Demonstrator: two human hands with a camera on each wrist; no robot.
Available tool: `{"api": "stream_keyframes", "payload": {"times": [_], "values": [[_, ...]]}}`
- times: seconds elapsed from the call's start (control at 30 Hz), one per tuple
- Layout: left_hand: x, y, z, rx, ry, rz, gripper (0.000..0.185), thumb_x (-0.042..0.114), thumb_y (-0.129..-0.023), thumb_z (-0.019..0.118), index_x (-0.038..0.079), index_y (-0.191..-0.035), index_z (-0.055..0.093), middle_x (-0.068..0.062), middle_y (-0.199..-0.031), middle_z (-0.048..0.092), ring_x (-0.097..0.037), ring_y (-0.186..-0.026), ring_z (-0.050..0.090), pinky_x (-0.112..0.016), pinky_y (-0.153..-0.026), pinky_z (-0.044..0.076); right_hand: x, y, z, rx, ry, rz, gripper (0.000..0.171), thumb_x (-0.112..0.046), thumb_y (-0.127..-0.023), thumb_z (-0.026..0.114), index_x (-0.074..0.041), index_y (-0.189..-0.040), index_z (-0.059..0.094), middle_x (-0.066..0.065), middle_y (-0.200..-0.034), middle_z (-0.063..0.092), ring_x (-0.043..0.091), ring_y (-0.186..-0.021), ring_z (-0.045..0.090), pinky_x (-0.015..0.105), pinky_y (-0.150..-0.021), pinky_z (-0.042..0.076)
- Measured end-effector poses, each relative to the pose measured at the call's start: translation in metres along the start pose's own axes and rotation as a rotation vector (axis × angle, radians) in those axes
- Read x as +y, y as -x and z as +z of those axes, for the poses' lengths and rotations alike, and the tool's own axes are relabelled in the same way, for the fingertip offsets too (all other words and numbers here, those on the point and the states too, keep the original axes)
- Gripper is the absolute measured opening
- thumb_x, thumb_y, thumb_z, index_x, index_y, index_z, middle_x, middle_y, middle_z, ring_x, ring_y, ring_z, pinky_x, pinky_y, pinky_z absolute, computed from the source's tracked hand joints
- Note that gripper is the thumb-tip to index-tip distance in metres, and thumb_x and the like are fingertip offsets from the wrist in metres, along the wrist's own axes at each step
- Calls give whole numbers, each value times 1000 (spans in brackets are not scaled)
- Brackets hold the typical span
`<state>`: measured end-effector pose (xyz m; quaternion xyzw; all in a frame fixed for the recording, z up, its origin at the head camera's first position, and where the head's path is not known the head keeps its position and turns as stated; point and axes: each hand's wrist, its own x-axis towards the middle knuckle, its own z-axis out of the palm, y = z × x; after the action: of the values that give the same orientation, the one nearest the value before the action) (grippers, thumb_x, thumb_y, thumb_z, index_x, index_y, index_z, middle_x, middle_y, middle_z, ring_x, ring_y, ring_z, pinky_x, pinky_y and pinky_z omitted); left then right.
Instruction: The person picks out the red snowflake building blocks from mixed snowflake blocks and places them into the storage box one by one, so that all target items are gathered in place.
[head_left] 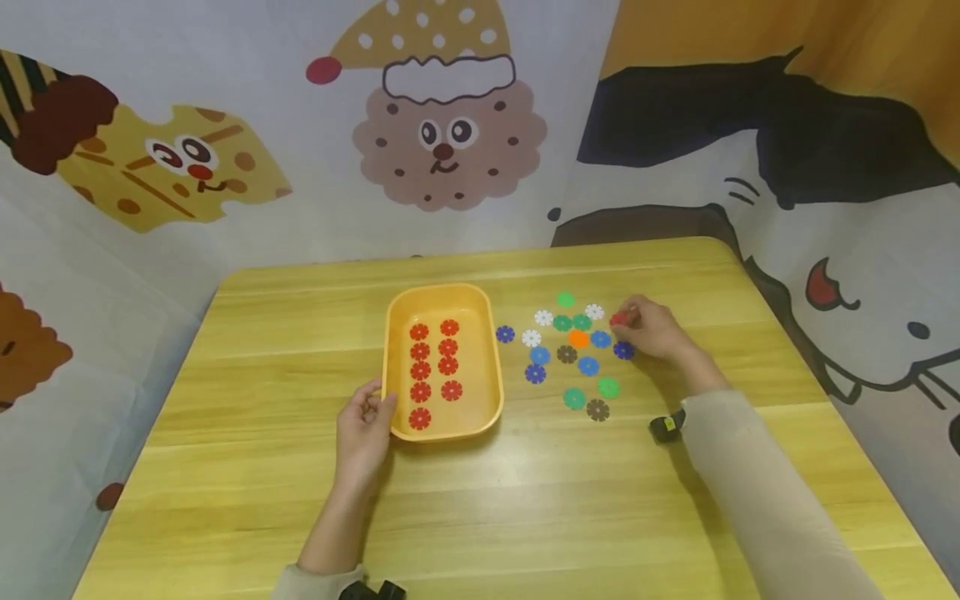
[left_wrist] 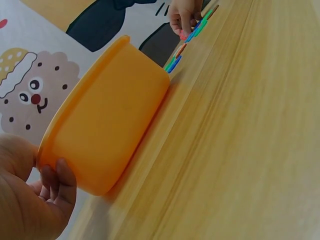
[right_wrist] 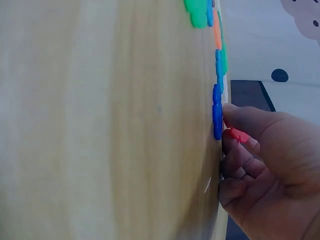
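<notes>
On the right side of the table (head_left: 262,467), the right hand (head_left: 654,330) pinches a little red flower disc (head_left: 619,318) between thumb and fingertips, just beside the other colored discs (head_left: 577,354). It looks light, thin, hard and smooth, so the edge seems the best place to grab. The left hand (head_left: 362,432) curls its fingers on the near left rim of the orange tray (head_left: 390,367), which holds more red discs (head_left: 433,371)

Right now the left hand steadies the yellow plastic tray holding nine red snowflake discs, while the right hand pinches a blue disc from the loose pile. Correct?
Not quite: the right hand pinches a red snowflake disc, not a blue one, as the head view shows. The left hand does steady the yellow plastic tray of nine red discs.
</notes>
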<state>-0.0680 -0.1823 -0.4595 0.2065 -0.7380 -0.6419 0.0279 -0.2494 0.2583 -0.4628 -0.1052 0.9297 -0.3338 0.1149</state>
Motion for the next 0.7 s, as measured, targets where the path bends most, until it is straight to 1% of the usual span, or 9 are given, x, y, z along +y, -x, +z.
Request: {"api": "stream_keyframes", "payload": {"times": [0.1, 0.2, 0.3, 0.4, 0.5, 0.63, 0.7], "values": [[0, 0, -1, -2, 5, -1, 33, 14, -102, 59, 7, -135, 57, -15, -101, 57, -20, -78, 58, -19, -59, 54, 0, 1, 0, 14, 21, -14, 45, -21, -97, 71, 5, -128, 52, 29, -115, 62, 41, -102, 62, 55, -91, 54], [-1, 1, -1, -6, 16, -12, 34, 14, -102, 58, 7, -136, 56, -16, -103, 57, -22, -80, 59, -20, -60, 55, -1, 2, -1, 11, 51, -28, 42, -22, -96, 73, 5, -125, 58, 24, -111, 65, 38, -99, 63, 52, -88, 55], [0, 1, 0, -12, 16, -21, 35, 14, -103, 58, 7, -137, 55, -18, -105, 58, -23, -82, 60, -20, -62, 57, -1, 4, 0, 14, 52, -33, 39, -22, -96, 72, 5, -122, 60, 21, -106, 67, 35, -95, 64, 49, -85, 55], [0, 1, 1, -10, 11, -23, 35, 14, -103, 57, 7, -137, 55, -18, -106, 58, -23, -83, 60, -20, -63, 57, -4, 5, 2, 26, 33, -43, 39, -24, -96, 73, 4, -121, 61, 20, -104, 68, 33, -94, 64, 47, -85, 55], [0, 1, 1, -8, 10, -22, 35, 15, -103, 57, 8, -137, 55, -18, -106, 58, -23, -83, 60, -20, -62, 57, -10, 5, 6, 37, 6, -70, 39, -26, -95, 74, 1, -121, 62, 17, -102, 69, 31, -91, 64, 43, -81, 56], [0, 0, 0, -4, 7, -19, 35, 15, -103, 58, 8, -137, 55, -18, -104, 58, -21, -81, 59, -20, -61, 56, -22, 6, 13, 46, -17, -127, 41, -26, -93, 75, -1, -123, 62, 14, -99, 68, 26, -82, 63, 36, -74, 56], [0, 0, 0, -4, 5, -18, 35, 15, -103, 58, 8, -137, 55, -17, -104, 58, -21, -81, 59, -20, -61, 55, -29, 6, 16, 46, -28, -159, 41, -24, -93, 76, -1, -123, 62, 13, -99, 67, 24, -82, 63, 34, -73, 56]]}}
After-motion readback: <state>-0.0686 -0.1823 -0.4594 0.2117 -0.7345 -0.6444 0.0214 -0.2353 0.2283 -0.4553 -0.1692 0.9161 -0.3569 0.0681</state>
